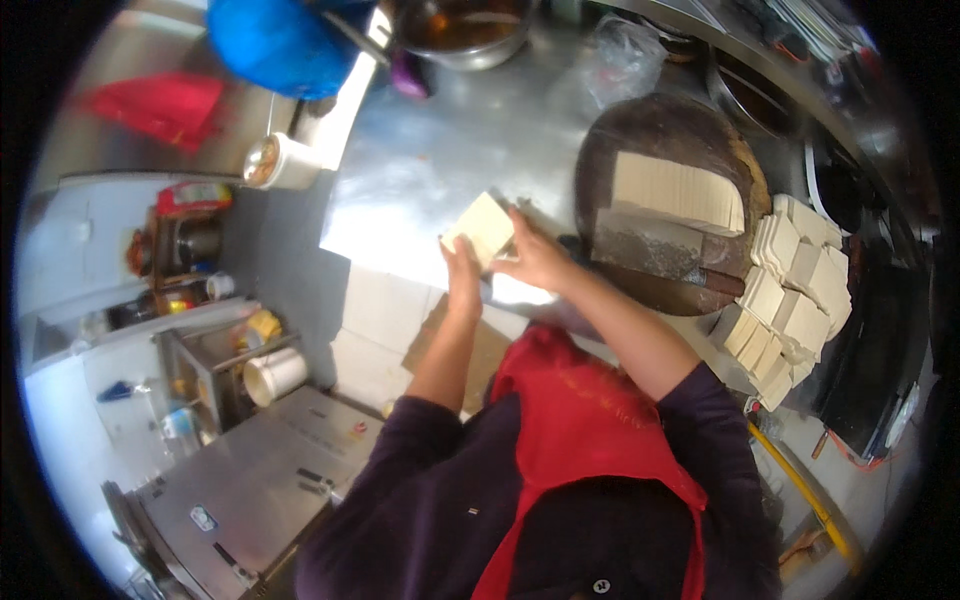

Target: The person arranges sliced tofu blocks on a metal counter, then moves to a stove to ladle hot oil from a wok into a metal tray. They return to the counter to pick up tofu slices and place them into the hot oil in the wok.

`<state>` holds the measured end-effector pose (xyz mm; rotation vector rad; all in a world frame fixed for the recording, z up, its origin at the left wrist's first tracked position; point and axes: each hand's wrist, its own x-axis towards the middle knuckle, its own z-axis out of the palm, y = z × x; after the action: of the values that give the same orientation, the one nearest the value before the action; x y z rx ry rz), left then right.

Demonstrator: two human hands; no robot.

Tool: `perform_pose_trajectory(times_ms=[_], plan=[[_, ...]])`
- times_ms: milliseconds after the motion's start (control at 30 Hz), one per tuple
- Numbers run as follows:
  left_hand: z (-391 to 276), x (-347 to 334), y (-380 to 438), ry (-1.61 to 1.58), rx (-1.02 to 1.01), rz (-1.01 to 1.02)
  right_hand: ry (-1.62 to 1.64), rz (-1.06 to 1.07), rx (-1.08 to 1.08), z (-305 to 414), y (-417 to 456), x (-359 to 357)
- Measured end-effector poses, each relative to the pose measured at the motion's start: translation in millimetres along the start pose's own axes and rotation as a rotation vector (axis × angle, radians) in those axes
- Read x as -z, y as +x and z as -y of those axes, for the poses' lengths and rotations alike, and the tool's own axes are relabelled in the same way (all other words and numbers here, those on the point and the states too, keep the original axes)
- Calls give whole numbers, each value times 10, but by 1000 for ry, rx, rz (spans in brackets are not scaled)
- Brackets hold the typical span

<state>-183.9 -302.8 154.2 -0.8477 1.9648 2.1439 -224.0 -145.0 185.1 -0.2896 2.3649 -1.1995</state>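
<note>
Both my hands hold a pale yellow, tofu-like block (486,221) above the near edge of the steel counter. My left hand (463,279) grips its near left side with the thumb on top. Around its right side curls the fingers of my right hand (538,256); the undersides of both grips are hidden. To the right lies a round dark chopping block (649,124). On it rests a row of thin pale slices (675,191), standing close together. A cleaver (649,244) lies flat beside the row, its handle pointing right.
Several stacks of pale slices (799,289) sit right of the chopping block. On the steel counter (450,142) are a metal bowl of liquid (469,56), a clear plastic bag (626,60) and a purple object (407,75). A white bucket (296,161) stands off its left edge.
</note>
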Motion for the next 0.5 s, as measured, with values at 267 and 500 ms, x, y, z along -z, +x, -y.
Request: perform_pose_trajectory(times_ms=[267,500], plan=[[-18,-96,262,41,-67,-21,476,-61,-154,-200,525,-13],[-267,-34,358,-337,110,66,280,-25,-117,178,297,44]])
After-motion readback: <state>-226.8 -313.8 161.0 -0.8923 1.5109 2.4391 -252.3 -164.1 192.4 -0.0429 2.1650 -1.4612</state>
